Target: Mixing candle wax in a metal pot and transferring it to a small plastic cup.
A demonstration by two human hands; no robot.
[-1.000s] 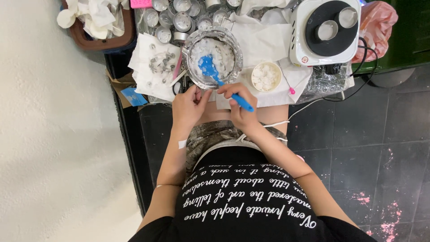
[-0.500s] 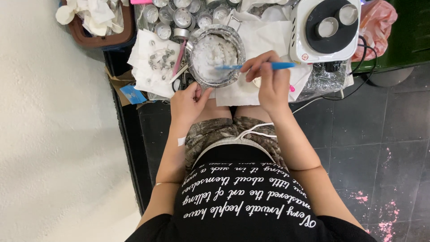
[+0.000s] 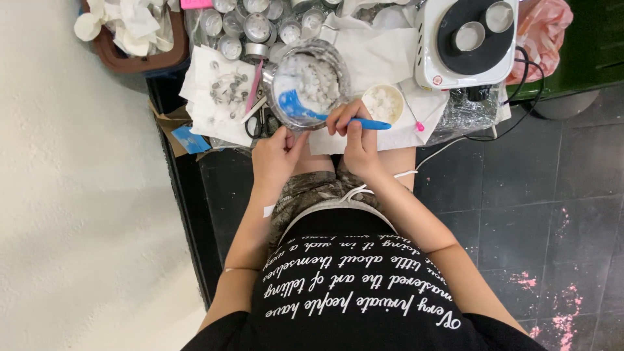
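A pink plastic bag (image 3: 545,31) sits crumpled at the desk's far right corner, beside the white hotplate (image 3: 465,42). A small flat blue packet (image 3: 190,139) lies at the left edge, on a piece of brown cardboard (image 3: 170,121).

We see a glossy clear glass bowl (image 3: 307,81) of chalky white flakes, with a smooth blue plastic spatula (image 3: 325,114) in it. Crumpled white paper towels (image 3: 383,52) lie matt under it. The hotplate (image 3: 465,42) has a glossy white casing, and the small cups (image 3: 257,26) look like shiny metal
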